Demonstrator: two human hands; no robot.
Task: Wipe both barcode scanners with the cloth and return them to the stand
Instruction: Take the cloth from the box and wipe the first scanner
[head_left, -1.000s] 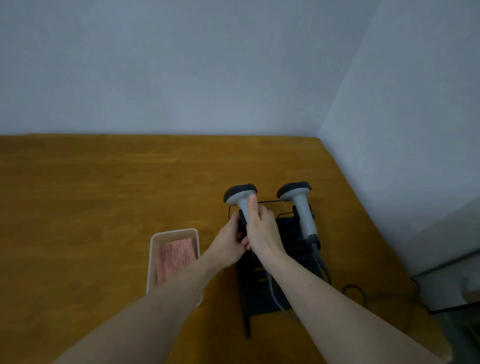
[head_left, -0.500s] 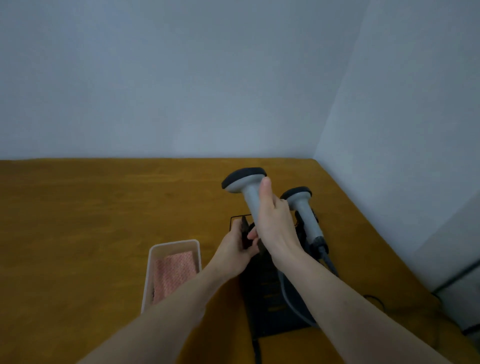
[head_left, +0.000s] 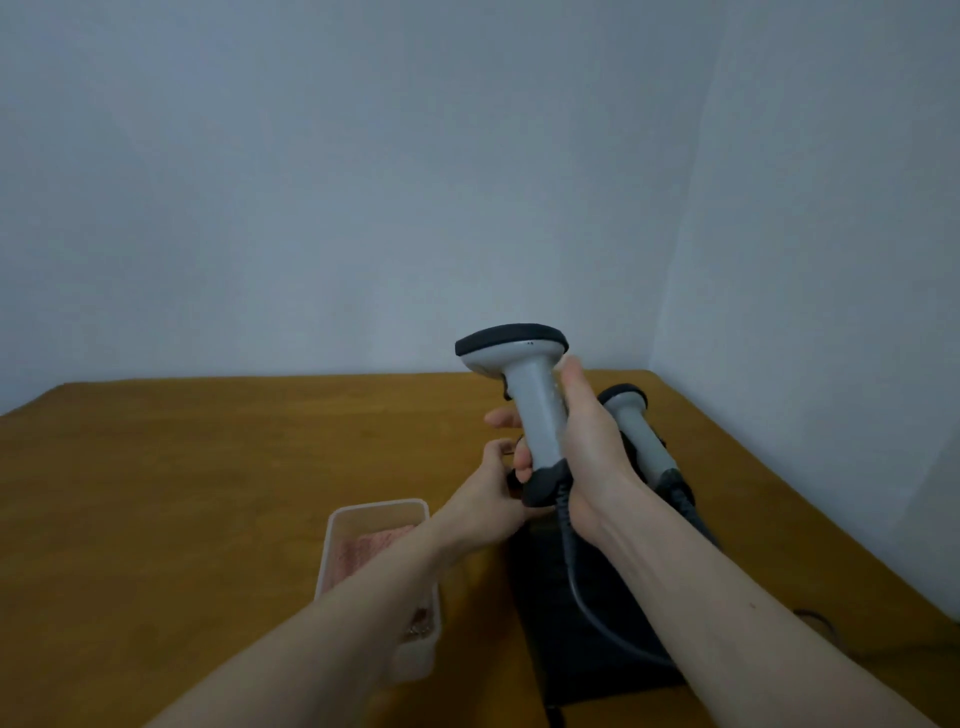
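Right hand (head_left: 592, 457) wrapped round handle of grey scanner (head_left: 530, 405), held upright above front of black stand (head_left: 587, 639); head up, dark base cap low, grey cable (head_left: 576, 587) trailing down over stand. Left hand (head_left: 488, 499) low and just left of scanner base, at stand's top edge; fingers hidden, grip cannot be told. Second scanner (head_left: 636, 431) seated in stand, just right of and partly behind right hand. Pink cloth (head_left: 363, 551) lying in clear plastic tray (head_left: 332, 540) on wooden table (head_left: 208, 467), left of stand, partly under left forearm.
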